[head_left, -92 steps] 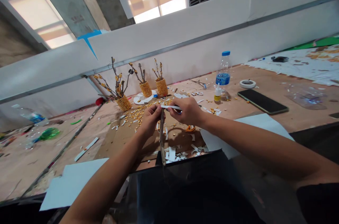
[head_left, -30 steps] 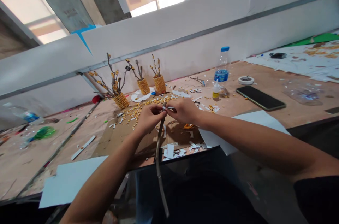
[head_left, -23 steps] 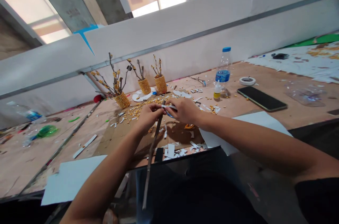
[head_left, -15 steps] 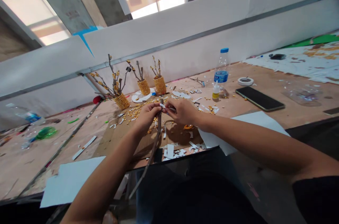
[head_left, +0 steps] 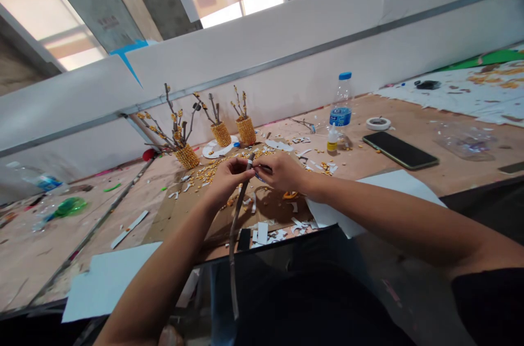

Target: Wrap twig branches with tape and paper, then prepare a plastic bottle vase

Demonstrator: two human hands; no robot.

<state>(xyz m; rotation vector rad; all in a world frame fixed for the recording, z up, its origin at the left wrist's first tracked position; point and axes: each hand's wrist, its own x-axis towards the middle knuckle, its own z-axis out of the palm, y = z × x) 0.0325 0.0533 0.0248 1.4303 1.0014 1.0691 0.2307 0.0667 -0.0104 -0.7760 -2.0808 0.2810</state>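
Note:
A long thin twig (head_left: 233, 242) is pinched near its upper end by my left hand (head_left: 226, 181), thumb and fingers closed round it. Its lower part hangs past the table edge over my lap. Close to the tip, a small white strip (head_left: 249, 162) lies around the twig. My right hand (head_left: 284, 171) is closed beside that strip, fingertips at the twig; what it pinches is mostly hidden, with a dark thin thing showing between the fingers. Under both hands lies a cardboard sheet (head_left: 167, 221) scattered with yellow kernels (head_left: 204, 172) and white scraps (head_left: 262, 232).
Behind stand three kernel-covered pots with twigs: a left pot (head_left: 187, 156), a middle pot (head_left: 221, 134) and a right pot (head_left: 246, 130). Rightward are a small glue bottle (head_left: 332, 143), a plastic bottle (head_left: 340, 114), a tape roll (head_left: 378, 124) and a phone (head_left: 400, 150).
The twig's lower end has swung right, so it hangs more upright. The white strip now sits flatter round the twig's tip. Both hands stay close together in nearly the same place.

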